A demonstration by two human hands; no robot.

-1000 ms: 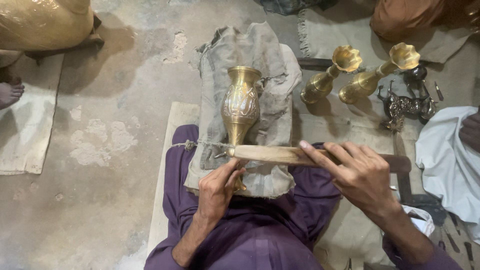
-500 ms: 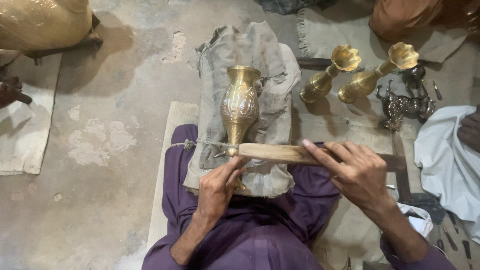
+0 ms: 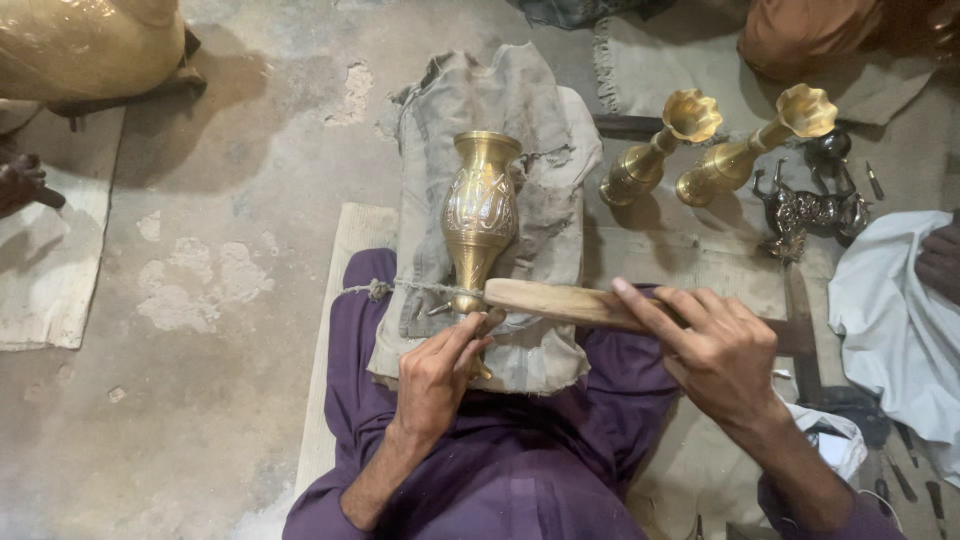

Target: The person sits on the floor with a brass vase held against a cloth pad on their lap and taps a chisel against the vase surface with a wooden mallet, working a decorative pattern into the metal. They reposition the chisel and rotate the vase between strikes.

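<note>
Vase: a brass vase (image 3: 481,215) is laid on a grey cloth pad (image 3: 520,110) over the lap, long axis running away from the person, mouth pointed away, foot toward the body.
Left hand: the left hand (image 3: 435,375) is pinched narrowly around a small tool at the vase's foot (the tool is too hidden to name).
Right hand: the right hand (image 3: 715,350) is closed over a wooden mallet (image 3: 560,302), its head lying just beside the foot.
Cord: a string (image 3: 410,286) is drawn across the pad.
Surface: a worn concrete floor (image 3: 230,250) is seen, with two brass vases (image 3: 700,150) lying on sacking nearby.

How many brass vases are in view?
3. One vase lies on the cloth by the left hand; two flared vases lie on the floor, upper right. More may be hidden.
</note>
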